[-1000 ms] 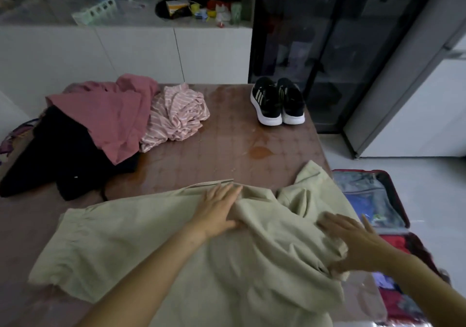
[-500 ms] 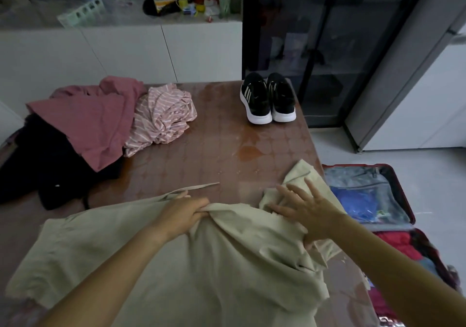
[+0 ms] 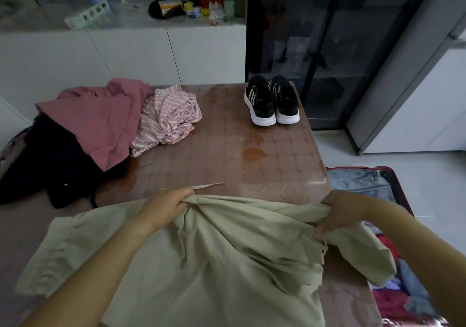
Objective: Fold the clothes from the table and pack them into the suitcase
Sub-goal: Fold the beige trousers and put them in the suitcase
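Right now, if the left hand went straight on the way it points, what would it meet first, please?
Probably the thin strap of the beige garment that the left hand grips; then bare table, perhaps the black shoes; depth is unclear.

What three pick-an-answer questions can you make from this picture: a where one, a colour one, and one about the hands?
1. Where are the black shoes? A) on the table, far right corner B) on a chair C) on the floor
2. What colour is the striped top? A) blue B) pink and white C) green
3. What are the left hand and right hand doing? A) lying flat B) gripping the beige garment C) waving
Answers: 1 A, they stand on its top. 2 B, pink cloth with white stripes. 3 B, both bunch its top edge in a curled grip.
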`<state>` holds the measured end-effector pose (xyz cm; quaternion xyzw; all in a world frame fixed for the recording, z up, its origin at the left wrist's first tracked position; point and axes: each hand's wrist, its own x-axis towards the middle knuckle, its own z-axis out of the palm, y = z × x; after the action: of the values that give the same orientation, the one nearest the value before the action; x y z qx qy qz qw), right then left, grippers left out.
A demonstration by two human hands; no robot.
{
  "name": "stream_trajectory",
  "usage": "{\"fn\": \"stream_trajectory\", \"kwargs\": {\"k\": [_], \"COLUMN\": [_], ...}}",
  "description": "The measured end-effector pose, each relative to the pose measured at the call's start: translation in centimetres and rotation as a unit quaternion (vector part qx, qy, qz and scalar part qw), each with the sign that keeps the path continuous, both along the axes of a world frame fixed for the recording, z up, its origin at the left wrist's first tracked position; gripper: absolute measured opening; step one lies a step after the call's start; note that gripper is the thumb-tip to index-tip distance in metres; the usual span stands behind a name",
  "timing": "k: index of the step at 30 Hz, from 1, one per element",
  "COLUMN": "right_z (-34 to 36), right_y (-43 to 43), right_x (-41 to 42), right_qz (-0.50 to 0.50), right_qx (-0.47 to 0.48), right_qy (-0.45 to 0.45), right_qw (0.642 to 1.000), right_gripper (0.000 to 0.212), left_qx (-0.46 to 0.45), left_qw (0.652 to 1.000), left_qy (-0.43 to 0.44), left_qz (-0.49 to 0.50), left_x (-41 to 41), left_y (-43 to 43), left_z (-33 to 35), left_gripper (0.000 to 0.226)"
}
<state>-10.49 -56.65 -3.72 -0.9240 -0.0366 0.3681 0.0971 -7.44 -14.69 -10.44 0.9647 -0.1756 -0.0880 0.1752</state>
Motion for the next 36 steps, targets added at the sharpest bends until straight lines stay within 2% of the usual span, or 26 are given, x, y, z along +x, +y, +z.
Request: {"fn": "stream_trajectory", "kwargs": {"k": [1,2,5,7,11,15,18,19,25,27,29,32,33,34,36], "right_z": [0.4,0.6,-0.2,-1.1,-2.8,-4.8,-6.1,-6.7,-8.3,-7.9,-7.2,-6.7,-6.8,-6.9,-6.6], "right_y": [-0.1,0.1,1.6,2.9,5.6,6.3,6.3,6.4,7.3,7.3,7.4,8.0,8.2,8.5,9.2], "right_x": [0.4,0.8,1.5,1.1,-1.3,-4.1,-5.5,-5.7,-5.2,-4.9,-4.8,-5.0,-5.1,-5.2,-5.6], "right_qz": [-0.006,-0.008,-0.005,-0.025,-0.021,-0.018,-0.023,-0.019,-0.015,-0.012,0.003,0.049,0.072,0.094,0.115], "right_qx": [-0.01,-0.026,-0.127,-0.134,-0.068,-0.073,-0.098,-0.106,-0.09,-0.088,-0.103,-0.137,-0.138,-0.118,-0.059], "right_qy": [-0.017,-0.073,-0.288,-0.333,-0.3,-0.233,-0.218,-0.215,-0.179,-0.174,-0.154,-0.14,-0.139,-0.148,-0.187], "right_qw": [1.0,0.997,0.949,0.933,0.951,0.97,0.971,0.971,0.98,0.981,0.983,0.979,0.978,0.977,0.974], "right_gripper": [0.039,0.039,0.043,0.053,0.061,0.07,0.11,0.116,0.089,0.096,0.113,0.128,0.128,0.117,0.071], "left_qx": [-0.002,-0.002,-0.054,-0.075,0.008,0.087,0.125,0.131,0.161,0.158,0.158,0.185,0.196,0.204,0.212], "left_qw": [1.0,1.0,0.996,0.991,0.98,0.96,0.942,0.94,0.938,0.933,0.929,0.929,0.928,0.927,0.924], "left_qy": [0.01,0.012,-0.022,-0.028,-0.053,0.038,0.093,0.101,0.1,0.096,0.095,0.1,0.108,0.117,0.129], "left_qz": [0.007,0.021,0.072,0.108,0.194,0.264,0.298,0.299,0.29,0.308,0.322,0.306,0.298,0.293,0.291], "left_x": [0.3,0.5,0.8,0.8,-0.6,-4.0,-7.5,-8.4,-10.1,-9.5,-9.0,-8.4,-8.1,-7.8,-7.0], "left_y": [0.0,0.1,0.3,0.9,5.2,11.6,13.5,13.6,15.1,17.6,20.9,25.4,26.4,27.1,27.2], "left_z": [0.0,-0.1,-0.3,-0.6,-1.1,-2.9,-4.5,-4.9,-6.7,-6.9,-7.2,-7.1,-6.9,-6.7,-6.4], "left_gripper": [0.023,0.019,0.018,0.039,0.063,0.08,0.075,0.072,0.065,0.067,0.068,0.067,0.068,0.069,0.071]}}
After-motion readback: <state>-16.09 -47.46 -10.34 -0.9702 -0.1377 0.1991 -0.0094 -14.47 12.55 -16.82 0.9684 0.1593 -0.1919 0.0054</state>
